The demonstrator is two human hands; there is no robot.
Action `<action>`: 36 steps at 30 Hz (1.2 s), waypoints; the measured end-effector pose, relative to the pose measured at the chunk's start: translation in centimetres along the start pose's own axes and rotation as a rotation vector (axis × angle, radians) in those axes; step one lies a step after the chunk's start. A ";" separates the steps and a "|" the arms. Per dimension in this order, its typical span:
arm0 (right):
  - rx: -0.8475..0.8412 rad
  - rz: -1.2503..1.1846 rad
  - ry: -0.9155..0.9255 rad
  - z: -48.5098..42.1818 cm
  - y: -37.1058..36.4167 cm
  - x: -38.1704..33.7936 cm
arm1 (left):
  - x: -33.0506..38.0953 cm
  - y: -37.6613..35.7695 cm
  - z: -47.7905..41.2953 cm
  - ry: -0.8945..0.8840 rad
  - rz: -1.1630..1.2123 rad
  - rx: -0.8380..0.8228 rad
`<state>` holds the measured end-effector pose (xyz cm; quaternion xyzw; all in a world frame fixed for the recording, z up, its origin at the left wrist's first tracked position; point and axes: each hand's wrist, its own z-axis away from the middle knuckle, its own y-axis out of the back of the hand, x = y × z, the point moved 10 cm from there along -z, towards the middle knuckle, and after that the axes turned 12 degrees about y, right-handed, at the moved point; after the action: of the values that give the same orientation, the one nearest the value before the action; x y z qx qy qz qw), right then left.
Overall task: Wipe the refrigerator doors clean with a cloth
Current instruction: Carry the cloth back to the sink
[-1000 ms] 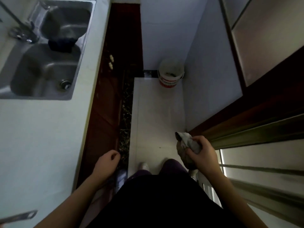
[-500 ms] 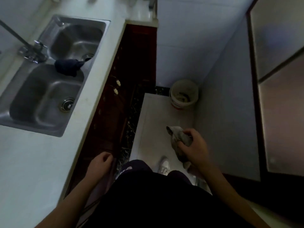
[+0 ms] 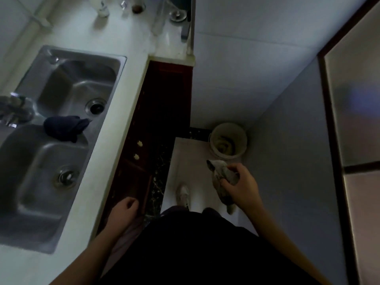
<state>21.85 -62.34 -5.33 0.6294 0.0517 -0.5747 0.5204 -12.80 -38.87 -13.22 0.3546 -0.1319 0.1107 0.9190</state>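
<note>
The view has swung up since a second ago: the bright sliding door track at the lower right is gone, more of the bench top and its far clutter has come in, and the bucket now sits lower in the picture. The crumpled grey-white cloth (image 3: 223,182) is down at about five o'clock, bunched in the right hand (image 3: 240,187), whose grip is closed round it, fingers curled over the top and a loose tail hanging below. Just beyond it, toward one o'clock, a round white plastic bucket (image 3: 228,140) stands on the pale tiled floor (image 3: 185,161) in the corner of the walls. A white shoe (image 3: 183,195) shows just left of the cloth. The left hand (image 3: 123,211), at seven o'clock, is loosely curled with nothing in it, beside the dark red cabinet front (image 3: 156,124). Out at nine o'clock the white bench (image 3: 115,140) carries a stainless steel double sink (image 3: 51,140), with a dark blue rag (image 3: 63,128) draped on the divider.
</note>
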 end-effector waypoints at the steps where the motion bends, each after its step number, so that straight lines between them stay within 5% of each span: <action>1: 0.032 0.000 -0.012 -1.1 0.5 -0.3 | 1.9 0.6 -1.2 -0.018 -0.015 -0.017; 11: 0.099 0.003 -0.013 -13.7 2.5 -3.9 | 17.7 8.5 -10.9 -0.089 0.084 -0.037; 26: -0.406 -0.015 0.472 -41.8 -3.6 -18.0 | 21.5 16.4 -13.6 0.239 0.429 0.318; 36: -0.399 -0.083 0.632 -49.3 -4.8 -26.4 | 24.7 19.2 -14.4 0.283 0.687 0.401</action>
<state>42.89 -10.84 2.34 0.6594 0.3464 -0.3512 0.5673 7.12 -12.45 -3.60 0.4432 -0.0908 0.4816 0.7506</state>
